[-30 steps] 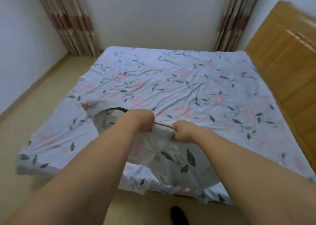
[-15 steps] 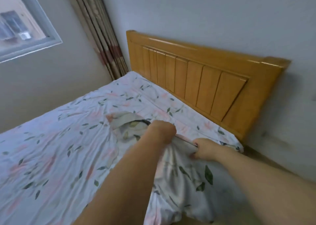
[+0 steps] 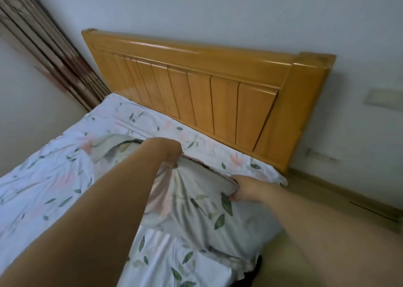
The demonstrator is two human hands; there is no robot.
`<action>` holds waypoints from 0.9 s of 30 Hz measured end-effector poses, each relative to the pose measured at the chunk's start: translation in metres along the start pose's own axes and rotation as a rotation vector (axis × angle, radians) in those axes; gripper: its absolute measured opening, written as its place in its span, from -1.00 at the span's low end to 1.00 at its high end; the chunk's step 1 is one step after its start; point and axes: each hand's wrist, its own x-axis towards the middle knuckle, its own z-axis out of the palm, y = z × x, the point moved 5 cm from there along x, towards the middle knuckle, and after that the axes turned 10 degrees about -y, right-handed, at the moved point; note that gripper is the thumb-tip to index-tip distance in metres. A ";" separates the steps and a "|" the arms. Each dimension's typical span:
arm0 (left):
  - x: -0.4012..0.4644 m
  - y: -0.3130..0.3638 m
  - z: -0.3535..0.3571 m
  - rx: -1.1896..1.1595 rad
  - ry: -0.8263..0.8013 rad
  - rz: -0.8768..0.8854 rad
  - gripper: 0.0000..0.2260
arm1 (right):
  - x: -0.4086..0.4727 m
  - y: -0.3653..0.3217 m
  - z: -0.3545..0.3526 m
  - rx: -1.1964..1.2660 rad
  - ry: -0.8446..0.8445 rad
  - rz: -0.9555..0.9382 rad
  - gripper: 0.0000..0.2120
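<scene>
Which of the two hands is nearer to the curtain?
Left. The left hand grips the floral cover on the side toward the curtain; the right hand grips it farther away, beyond the left.

We are seeing the left hand (image 3: 171, 153) burying its fingers in the bunched floral cover (image 3: 196, 212), so their hold is escaping us. The right hand (image 3: 250, 187) is tucking its fingertips under the cover's dark-edged hem. The cover is running off the left and bottom edges, and the curtain (image 3: 43, 53) off the top left. A dark thing (image 3: 253, 274) is peeking from under the cover, too hidden to name. The wall plate (image 3: 381, 98) is showing only as a blur.
</scene>
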 end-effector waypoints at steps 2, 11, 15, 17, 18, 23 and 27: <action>0.035 -0.029 -0.023 0.045 -0.032 -0.014 -0.64 | 0.037 -0.015 -0.023 0.039 -0.014 0.008 -0.42; 0.284 -0.091 -0.041 0.026 -0.242 -0.001 -0.54 | 0.251 0.015 -0.086 -0.061 -0.118 0.215 -0.38; 0.412 -0.073 -0.011 -0.083 -0.018 0.104 -0.72 | 0.343 0.076 -0.089 -0.093 -0.082 0.284 -0.46; 0.460 -0.061 0.002 -0.123 0.151 0.090 -0.67 | 0.374 0.112 -0.091 -0.022 -0.023 0.345 -0.48; 0.478 -0.058 0.004 -0.108 0.236 0.069 -0.66 | 0.383 0.125 -0.093 0.031 -0.008 0.364 -0.45; 0.542 -0.067 0.011 -0.269 0.269 -0.152 -0.69 | 0.399 0.172 -0.103 0.233 -0.015 0.513 -0.15; 0.557 -0.078 -0.008 -0.388 0.363 -0.183 -0.69 | 0.406 0.180 -0.112 0.363 -0.001 0.510 -0.18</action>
